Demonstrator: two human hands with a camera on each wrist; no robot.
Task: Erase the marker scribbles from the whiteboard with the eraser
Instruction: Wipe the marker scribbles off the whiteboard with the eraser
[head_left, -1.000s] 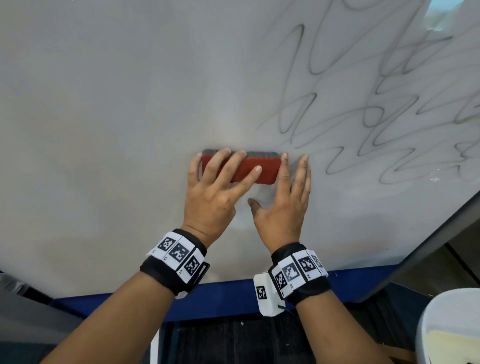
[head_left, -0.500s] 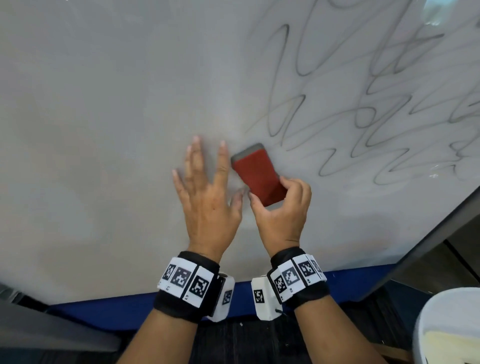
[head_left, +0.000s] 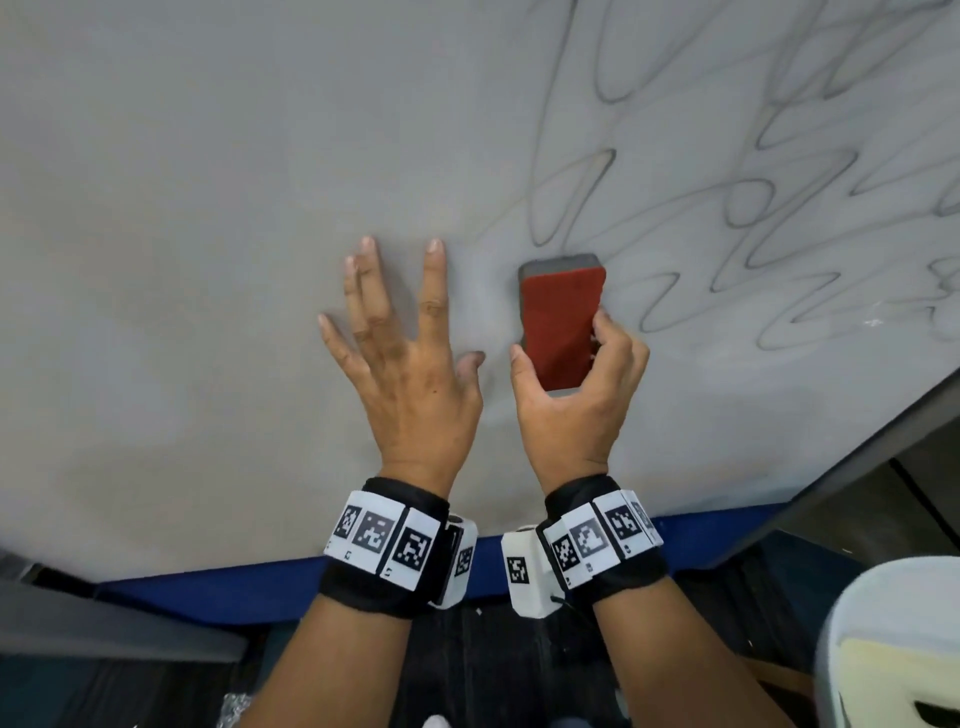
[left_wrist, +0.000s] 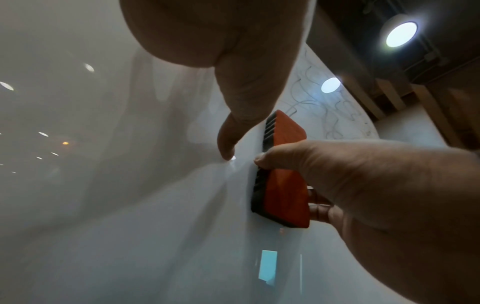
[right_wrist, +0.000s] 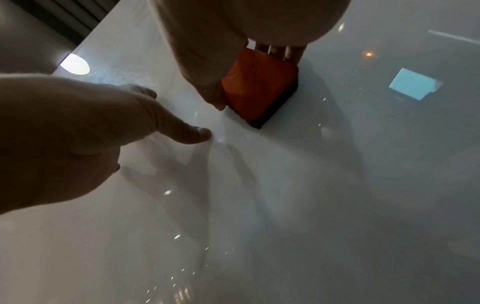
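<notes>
The whiteboard (head_left: 208, 208) fills the head view, with grey marker scribbles (head_left: 753, 208) across its upper right. A red eraser (head_left: 563, 322) with a dark felt side stands lengthwise against the board, just below and left of the scribbles. My right hand (head_left: 571, 395) grips its lower half, thumb on the left edge and fingers curled round the right edge. My left hand (head_left: 405, 358) lies spread on the bare board left of the eraser, fingers straight and pointing up. The eraser (left_wrist: 280, 191) and the eraser's felt edge (right_wrist: 272, 115) show against the board in the wrist views.
A blue strip (head_left: 260, 587) runs along the board's lower edge. A dark frame (head_left: 857, 457) bounds the board at the right. A white chair back (head_left: 893, 639) sits at the lower right, and dark floor lies below.
A second ago both hands lay on the eraser, which was sideways. My right hand has since taken hold of it and turned it upright; my left hand has let go and moved left onto the board.
</notes>
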